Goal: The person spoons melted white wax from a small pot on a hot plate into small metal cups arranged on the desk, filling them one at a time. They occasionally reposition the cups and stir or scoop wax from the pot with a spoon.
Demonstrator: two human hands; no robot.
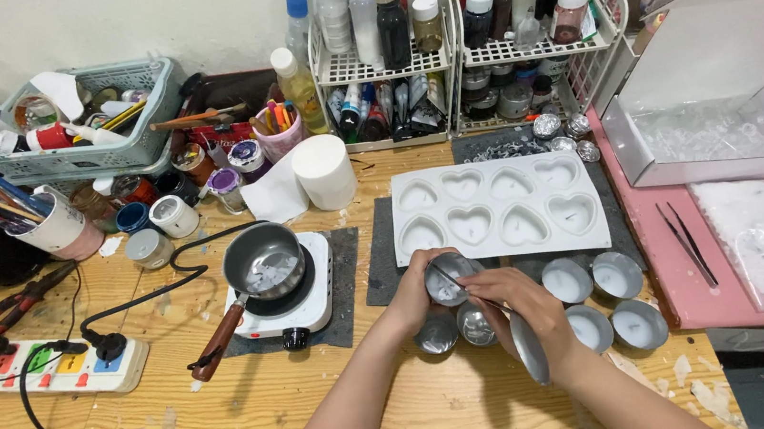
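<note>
My left hand (410, 293) grips a small round metal cup (448, 279), tilted toward me, just in front of the white heart-shaped mould tray (496, 209). My right hand (516, 300) holds a thin metal tool (472, 289) whose tip reaches into that cup. A flat grey blade-like piece (530, 351) hangs below my right palm. Two more small metal cups (457, 329) stand on the wooden table under my hands. To the right, several cups filled with white wax (603, 300) stand in a cluster.
A small pot with pale wax (265, 261) sits on a white electric hotplate (291, 301) at left, cable running to a power strip (44, 363). An open box of wax flakes (717, 128), tweezers (689, 242), bottle racks (440, 54) and a basket (93, 118) ring the table.
</note>
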